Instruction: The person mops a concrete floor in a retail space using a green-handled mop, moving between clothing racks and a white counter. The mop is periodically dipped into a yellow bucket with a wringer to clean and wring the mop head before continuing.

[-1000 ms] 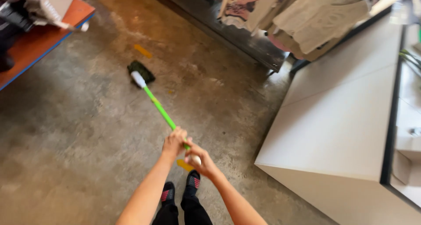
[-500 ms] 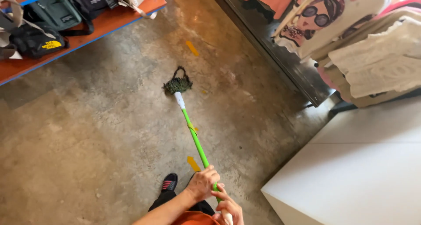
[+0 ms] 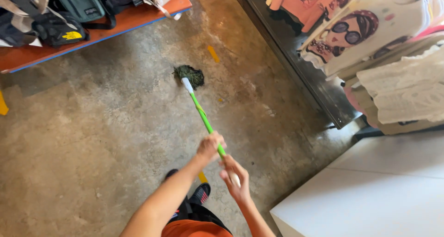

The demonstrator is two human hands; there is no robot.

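One green-handled mop [image 3: 199, 108], dark-headed.

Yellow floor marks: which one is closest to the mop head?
The short yellow strip just up-right of the dark mop head. The one at the left edge and the one by the feet lie farther off.

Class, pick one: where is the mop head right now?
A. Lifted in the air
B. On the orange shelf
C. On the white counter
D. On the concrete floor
D: the dark mop head lies on the concrete floor at the end of the green handle, which both hands grip.
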